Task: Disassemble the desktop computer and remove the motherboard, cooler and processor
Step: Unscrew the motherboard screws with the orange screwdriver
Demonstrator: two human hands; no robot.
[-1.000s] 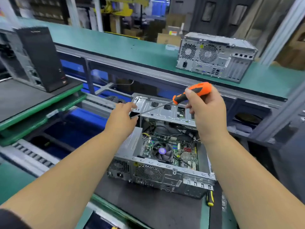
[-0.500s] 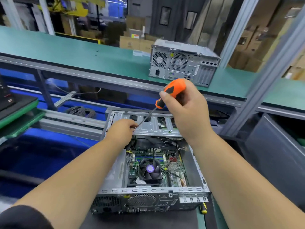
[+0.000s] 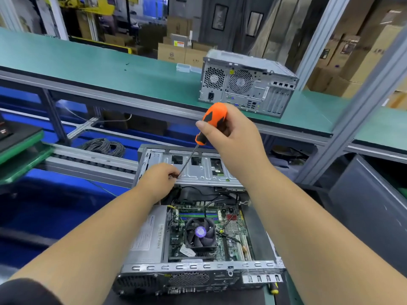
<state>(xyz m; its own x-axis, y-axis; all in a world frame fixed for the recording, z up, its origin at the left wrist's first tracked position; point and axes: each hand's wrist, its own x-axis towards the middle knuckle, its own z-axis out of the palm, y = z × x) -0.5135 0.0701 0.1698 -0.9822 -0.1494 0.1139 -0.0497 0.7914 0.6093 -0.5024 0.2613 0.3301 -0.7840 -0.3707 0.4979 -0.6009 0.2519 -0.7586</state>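
Observation:
An open desktop case [image 3: 198,269] lies flat in front of me. Inside it sits the green motherboard [image 3: 233,230], with a black cooler fan [image 3: 200,233] at its middle; the processor is hidden under the cooler. A silver power supply [image 3: 147,234] fills the case's left side. A metal drive cage [image 3: 204,170] stands raised at the far end. My right hand [image 3: 229,137] grips an orange-handled screwdriver [image 3: 212,119], slanting down to the left. My left hand [image 3: 158,179] pinches the screwdriver's tip at the cage's left part.
A second closed computer case [image 3: 248,82] stands on the green upper shelf [image 3: 110,62]. A coil of grey cable [image 3: 103,146] lies by the roller conveyor [image 3: 88,164] on the left. A yellow-handled tool [image 3: 273,289] lies at the case's near right corner. Grey frame posts [image 3: 356,111] rise on the right.
The view has swung right and nearer to the case. The screwdriver has tilted from nearly level to steeper, handle up. My left hand stays at its tip.

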